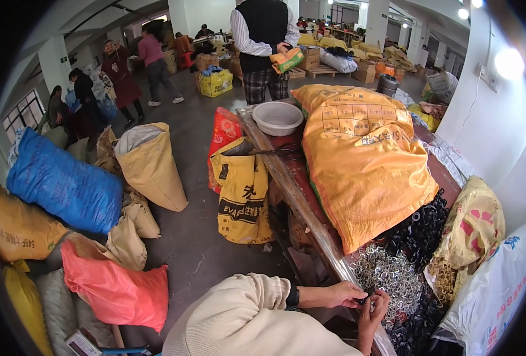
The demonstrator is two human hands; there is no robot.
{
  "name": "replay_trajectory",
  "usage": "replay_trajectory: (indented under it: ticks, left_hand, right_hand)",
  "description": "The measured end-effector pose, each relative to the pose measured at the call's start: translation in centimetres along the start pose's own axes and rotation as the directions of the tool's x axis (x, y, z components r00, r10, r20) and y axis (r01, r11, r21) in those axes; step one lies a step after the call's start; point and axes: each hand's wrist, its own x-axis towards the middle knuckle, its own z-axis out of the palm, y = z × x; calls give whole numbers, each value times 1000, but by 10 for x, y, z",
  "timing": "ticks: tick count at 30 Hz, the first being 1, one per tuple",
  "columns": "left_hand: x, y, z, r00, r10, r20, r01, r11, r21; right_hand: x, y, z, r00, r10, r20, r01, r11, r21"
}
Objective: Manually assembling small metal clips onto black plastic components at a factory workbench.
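Over the table's near edge, my left hand (343,293) and my right hand (374,308) meet, fingers pinched together. Between them is a small dark piece (363,300), too small to name. A heap of silvery bent metal hooks (390,276) lies just beyond my fingers. Black ring-like parts (420,228) are piled behind it and along its right side. A large, full orange woven sack (364,160) rests on the table, with the black parts at its near end.
On the table's far end sits a grey plastic basin (277,118). A patched yellowish sack (474,216) and a white sack (491,291) line the right side. Yellow (239,207), blue (64,178) and red (114,279) sacks stand or lie left. Ahead, a person (263,47) holds an orange-green packet.
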Motion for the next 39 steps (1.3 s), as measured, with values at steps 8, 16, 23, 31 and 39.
replay_trajectory:
  ticks: [8, 16, 23, 31, 39]
  left_hand:
    - [2, -4, 2, 998, 20, -57, -22, 999, -24]
    - [3, -2, -2, 1000, 7, -15, -7, 1000, -16]
    - [0, 3, 1, 1000, 21, -13, -22, 1000, -13]
    - [-6, 1, 6, 997, 73, -34, -73, 997, 1]
    - [-12, 0, 6, 994, 102, 26, -103, 994, 47]
  right_hand:
    - [-3, 1, 0, 999, 48, -22, -46, 997, 66]
    - [1, 2, -3, 998, -13, 57, 14, 1000, -27]
    - [5, 2, -3, 996, -66, 58, 70, 996, -64]
    - [3, -1, -8, 989, -88, 118, 100, 990, -102]
    - [-1, -13, -10, 988, -74, 135, 96, 982, -165]
